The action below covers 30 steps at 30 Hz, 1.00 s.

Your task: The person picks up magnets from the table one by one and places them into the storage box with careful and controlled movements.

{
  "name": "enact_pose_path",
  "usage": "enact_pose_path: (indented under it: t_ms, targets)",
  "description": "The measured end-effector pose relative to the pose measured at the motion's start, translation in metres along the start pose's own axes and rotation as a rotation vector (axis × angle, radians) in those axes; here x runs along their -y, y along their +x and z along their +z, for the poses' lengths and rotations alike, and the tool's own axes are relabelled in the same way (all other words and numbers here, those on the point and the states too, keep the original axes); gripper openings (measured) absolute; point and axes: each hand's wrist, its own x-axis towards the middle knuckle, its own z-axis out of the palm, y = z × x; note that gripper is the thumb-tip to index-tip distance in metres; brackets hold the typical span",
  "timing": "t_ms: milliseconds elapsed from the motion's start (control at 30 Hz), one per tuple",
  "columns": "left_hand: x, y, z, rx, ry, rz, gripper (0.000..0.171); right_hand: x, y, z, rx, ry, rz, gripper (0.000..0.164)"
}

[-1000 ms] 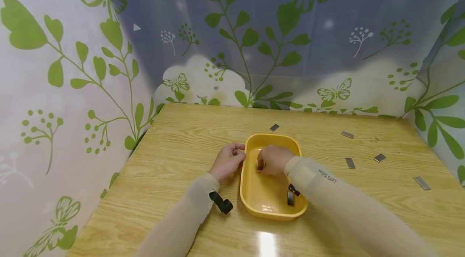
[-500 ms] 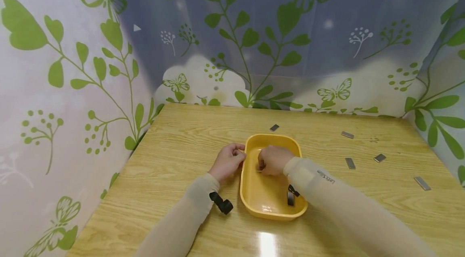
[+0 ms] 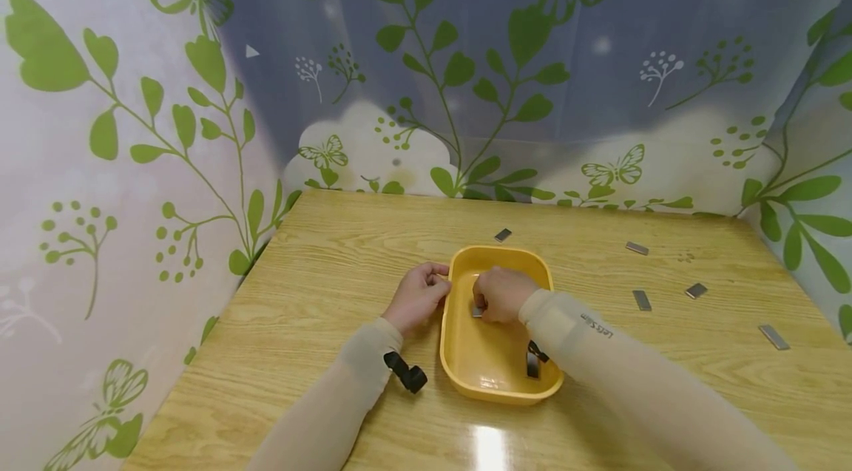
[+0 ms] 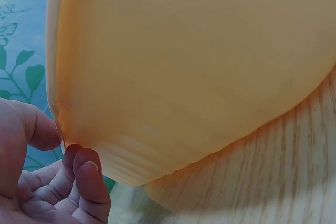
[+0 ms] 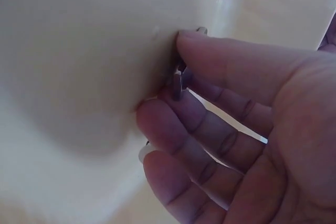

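A yellow plastic tub (image 3: 489,367) stands on the wooden table. My left hand (image 3: 418,296) pinches its left rim between thumb and fingers, as the left wrist view shows up close with the tub wall (image 4: 184,66). Inside the tub, my right hand (image 3: 502,293) pinches a small grey metal plate (image 3: 477,312) low over the floor. In the right wrist view the metal plate (image 5: 179,82) is between thumb and fingertips, mostly covered by them. Another dark metal plate (image 3: 532,365) lies in the tub's near right corner, below the right wrist.
Several small grey metal plates lie apart on the table: one plate (image 3: 502,234) behind the tub, others to the right, such as a plate (image 3: 641,300) and a far right plate (image 3: 773,336). A patterned curtain (image 3: 426,86) surrounds the table (image 3: 346,249).
The metal plate at my right fingertips shows slightly more and has tilted a little. The left hand, the tub and the other plates stay in place.
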Motion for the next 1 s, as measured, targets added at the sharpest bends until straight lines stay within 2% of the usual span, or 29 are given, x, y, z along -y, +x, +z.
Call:
enact_pose_path:
  t_ms: [200,433,1000]
  targets:
    - [-0.005,-0.001,-0.001,0.02,0.003,-0.018,0.033,0.0,-0.001,0.001,-0.01,0.022,-0.02,0.011]
    - [-0.037,-0.023,-0.002,0.015,0.009,0.0,0.033,0.0,0.0,0.003,-0.014,0.033,-0.015,0.015]
    - [-0.039,-0.024,-0.004,0.028,0.008,-0.011,0.034,0.0,0.002,0.004,-0.011,0.032,-0.022,0.016]
